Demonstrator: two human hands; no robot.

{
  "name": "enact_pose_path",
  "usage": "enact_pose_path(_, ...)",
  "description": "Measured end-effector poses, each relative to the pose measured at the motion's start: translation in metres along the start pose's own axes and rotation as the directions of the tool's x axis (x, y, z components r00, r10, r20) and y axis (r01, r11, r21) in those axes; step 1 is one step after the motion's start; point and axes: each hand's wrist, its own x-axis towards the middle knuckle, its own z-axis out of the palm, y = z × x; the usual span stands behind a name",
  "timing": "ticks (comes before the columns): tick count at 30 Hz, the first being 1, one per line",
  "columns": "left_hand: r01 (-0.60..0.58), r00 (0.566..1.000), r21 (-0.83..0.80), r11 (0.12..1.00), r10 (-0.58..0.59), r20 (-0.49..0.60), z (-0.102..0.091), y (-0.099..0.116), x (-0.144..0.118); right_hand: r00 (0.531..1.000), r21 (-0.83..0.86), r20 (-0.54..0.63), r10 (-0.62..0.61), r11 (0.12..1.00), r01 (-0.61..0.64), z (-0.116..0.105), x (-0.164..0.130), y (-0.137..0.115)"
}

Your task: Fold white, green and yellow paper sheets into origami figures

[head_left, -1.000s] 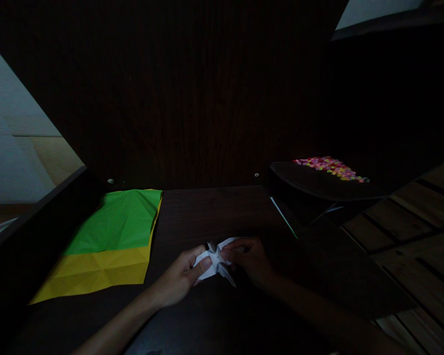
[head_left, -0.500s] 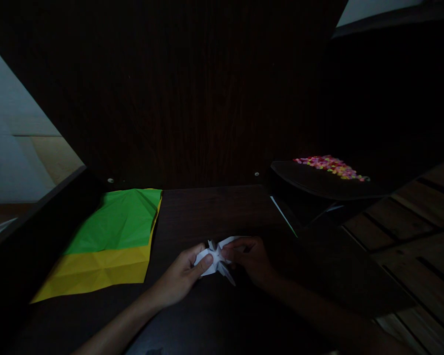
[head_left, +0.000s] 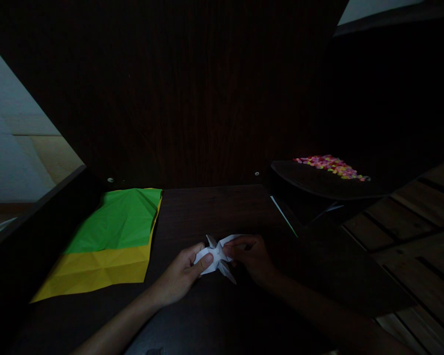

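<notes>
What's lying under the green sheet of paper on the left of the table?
A yellow sheet lies under the green sheet; its near part and a thin right edge stick out. Whether anything else lies beneath the pair on the dark table is hidden.

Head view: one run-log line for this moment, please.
left hand: pinching white folded paper | right hand: pinching same paper | green sheet over yellow sheet, left on dark table

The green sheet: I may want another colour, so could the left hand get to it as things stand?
Probably yes: the green sheet lies uncovered left of the left hand, bare tabletop between; but that hand holds the white folded paper.
</notes>
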Motion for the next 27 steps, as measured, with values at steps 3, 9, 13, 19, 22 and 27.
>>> enact_pose_path(3, -0.006, 1.0, -0.016, 1.0, 0.006, 0.009, 0.0002, 0.0006, 0.0003, 1.0, 0.004, 0.004, -0.004, 1.0, 0.004, -0.0011, 0.0005, 0.0006)
enact_pose_path(9, 0.016, 1.0, -0.015, 1.0, -0.016, 0.003, 0.0007, 0.0012, 0.0001, 0.999, -0.023, 0.03, -0.014, 1.0, 0.015, -0.0036, 0.0022, -0.0008)
enact_pose_path(13, 0.019, 1.0, 0.0, 1.0, -0.019, -0.011, -0.0003, 0.0002, -0.0003, 1.0, -0.027, 0.012, 0.005, 1.0, -0.004, -0.0029, 0.003, -0.004)
enact_pose_path(19, 0.023, 1.0, 0.01, 1.0, -0.023, -0.001, -0.0014, 0.0011, 0.0002, 0.999, -0.048, 0.028, -0.026, 0.998, 0.027, -0.0039, 0.0034, -0.0035)
enact_pose_path(22, 0.031, 1.0, 0.004, 1.0, -0.031, 0.002, -0.0009, 0.0038, -0.0002, 1.0, -0.051, 0.018, -0.007, 0.999, 0.008, -0.0041, 0.0033, -0.0046)
enact_pose_path(27, 0.037, 0.999, 0.007, 0.999, -0.037, 0.013, -0.001, 0.0056, -0.0004, 1.0, -0.063, 0.013, 0.004, 0.998, -0.003, -0.0036, 0.0031, -0.0081)
